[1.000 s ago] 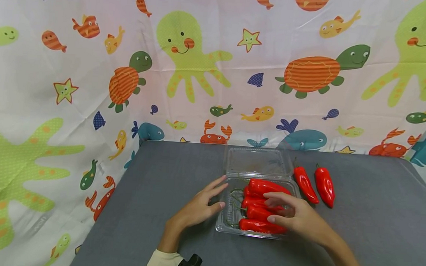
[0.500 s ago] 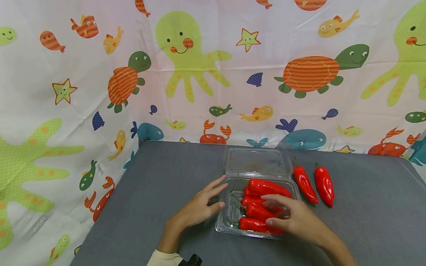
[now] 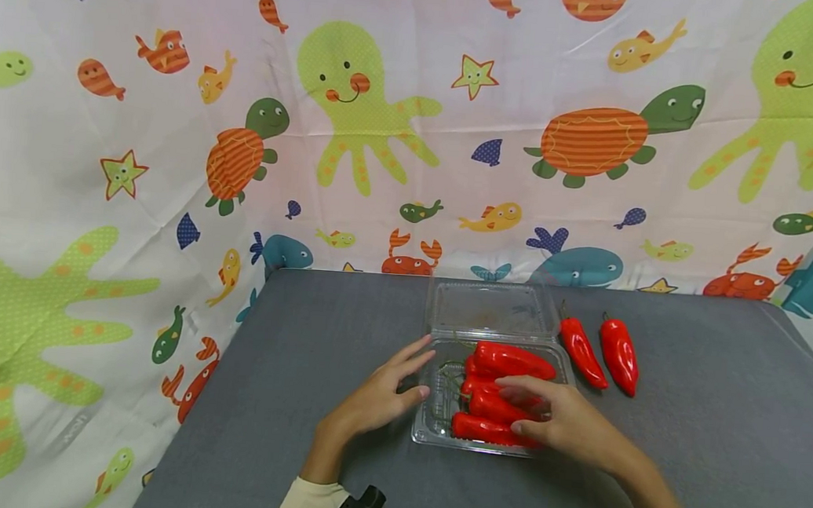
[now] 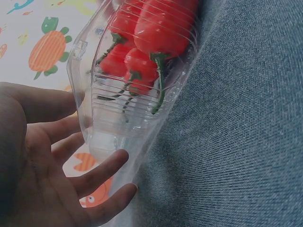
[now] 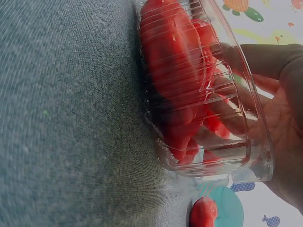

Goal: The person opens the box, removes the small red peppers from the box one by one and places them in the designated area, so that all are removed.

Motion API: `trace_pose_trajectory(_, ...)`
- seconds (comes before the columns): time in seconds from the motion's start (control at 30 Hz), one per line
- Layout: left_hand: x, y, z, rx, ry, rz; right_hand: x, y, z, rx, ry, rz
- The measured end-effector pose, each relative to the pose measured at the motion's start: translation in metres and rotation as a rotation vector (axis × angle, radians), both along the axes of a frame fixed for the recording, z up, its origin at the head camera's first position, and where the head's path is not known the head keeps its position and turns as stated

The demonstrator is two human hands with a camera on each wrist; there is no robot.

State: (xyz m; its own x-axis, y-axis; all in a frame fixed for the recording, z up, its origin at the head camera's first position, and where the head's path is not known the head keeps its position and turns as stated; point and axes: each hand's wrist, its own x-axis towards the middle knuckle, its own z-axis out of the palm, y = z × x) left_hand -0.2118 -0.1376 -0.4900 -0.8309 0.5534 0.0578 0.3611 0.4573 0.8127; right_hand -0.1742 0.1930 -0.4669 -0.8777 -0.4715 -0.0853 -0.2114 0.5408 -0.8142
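A clear plastic clamshell box [image 3: 438, 437] holds several red chili peppers with green stems, among them a front pepper [image 3: 479, 428] and a rear pepper [image 3: 512, 359]. My left hand [image 3: 386, 394] is beside the box's left edge, fingers spread and holding nothing; in the left wrist view its fingertips [image 4: 120, 156] lie by the clear wall. Over the right part of the box, my right hand [image 3: 565, 422] reaches in among the peppers with loosely bent fingers, the thumb at the front pepper. The right wrist view shows its fingers [image 5: 222, 113] through the plastic, partly hidden.
Behind the box its clear lid [image 3: 495, 307] lies folded back. To the right on the grey table [image 3: 303, 318] are two loose peppers, a left one [image 3: 584, 353] and a right one [image 3: 619, 355]. A curtain printed with sea animals [image 3: 386, 142] hangs behind.
The front pepper in the box has slid slightly left under my right hand, which has shifted a little. My left hand, the lid and the two loose peppers have stayed put.
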Motion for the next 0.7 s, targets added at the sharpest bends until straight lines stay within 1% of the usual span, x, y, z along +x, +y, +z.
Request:
trace_pose_trajectory(0.33, 0.0007, -0.0003, 0.0007, -0.006, 0.005, -0.006, 0.0002, -0.0008, 0.0008, 0.034, -0.019, -0.013)
trace_pose_trajectory(0.7, 0.0012, -0.0002, 0.0006, 0.008, -0.011, -0.001, 0.0001, -0.0027, -0.0011, 0.058, 0.014, -0.015)
